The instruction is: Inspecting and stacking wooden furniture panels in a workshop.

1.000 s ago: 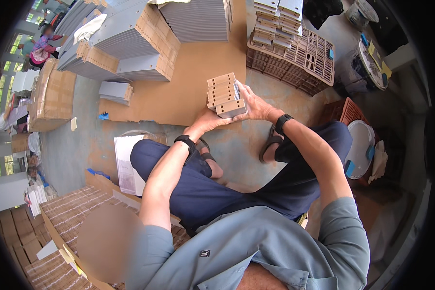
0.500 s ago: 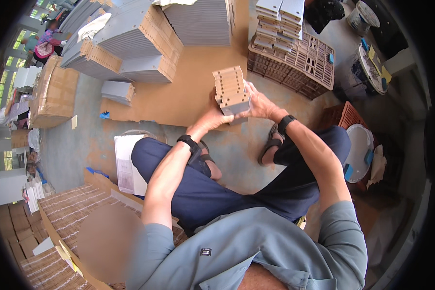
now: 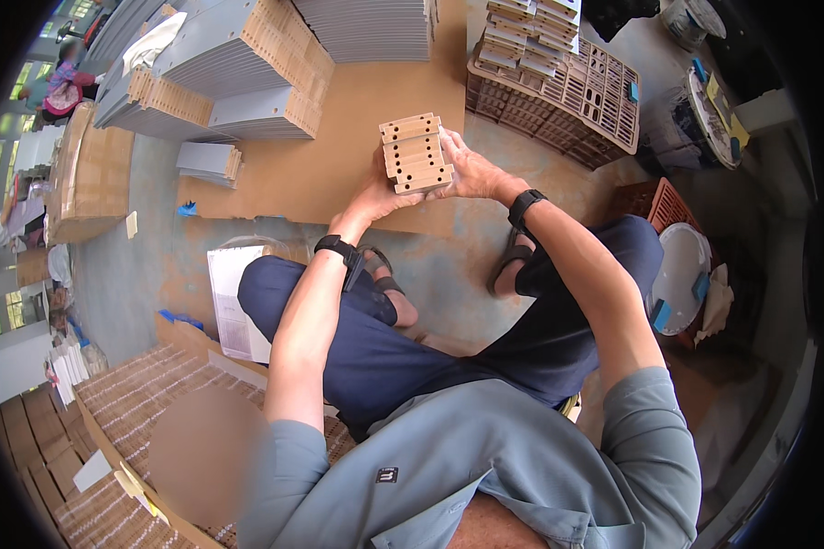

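Boards [image 3: 416,154] with holes in their tan ends are bunched into a small block over the near part of the cardboard sheet [image 3: 366,105], where the left hand [image 3: 371,192] and right hand [image 3: 471,172] grasp them, fingers bent around the sides and partly hidden; grey stacks [image 3: 256,55] stand at the sheet's far left, a small pile [image 3: 207,163] at its left end, a lattice crate [image 3: 558,110] just right of it

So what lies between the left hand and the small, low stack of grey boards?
In the head view, only flat brown cardboard lies between the left hand and that low stack.
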Motion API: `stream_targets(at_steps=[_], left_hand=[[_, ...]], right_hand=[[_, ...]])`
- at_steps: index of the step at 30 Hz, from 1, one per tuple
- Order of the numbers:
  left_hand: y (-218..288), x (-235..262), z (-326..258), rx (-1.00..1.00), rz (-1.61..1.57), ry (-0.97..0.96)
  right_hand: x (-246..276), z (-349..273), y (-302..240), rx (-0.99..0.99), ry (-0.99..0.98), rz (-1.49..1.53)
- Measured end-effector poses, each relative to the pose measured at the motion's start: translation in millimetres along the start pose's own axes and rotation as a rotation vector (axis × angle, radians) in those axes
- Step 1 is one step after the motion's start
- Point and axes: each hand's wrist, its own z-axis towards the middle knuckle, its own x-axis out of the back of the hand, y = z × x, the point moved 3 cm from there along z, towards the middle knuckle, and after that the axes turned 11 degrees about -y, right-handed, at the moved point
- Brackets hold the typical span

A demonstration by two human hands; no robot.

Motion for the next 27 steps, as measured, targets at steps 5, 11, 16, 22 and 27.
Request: stream_targets(at_steps=[5, 11, 16, 22, 27], left_hand=[[-4.5, 2.2, -6.7, -0.026, -0.221, 0.039], [-13.4, 8.0, -4.5, -0.026, -0.153, 0.096], [-4.3, 10.9, -8.9, -0.122, -0.063, 0.153], [44.5, 50.5, -39.2, -0.148, -0.171, 0.243], [12.9, 52.5, -39.0, -0.164, -0.167, 0.234]], right_hand=[[-2.1, 14.8, -2.1, -0.007, 0.005, 0.016], [2.2, 22.1, -10.6, 0.074, 0.059, 0.039], [5.5, 20.2, -12.5, 0.094, 0.093, 0.019], [36.6, 39.1, -48.3, 0.196, 0.145, 0.013], [16.6, 55.0, -42.0, 0.212, 0.125, 0.031]])
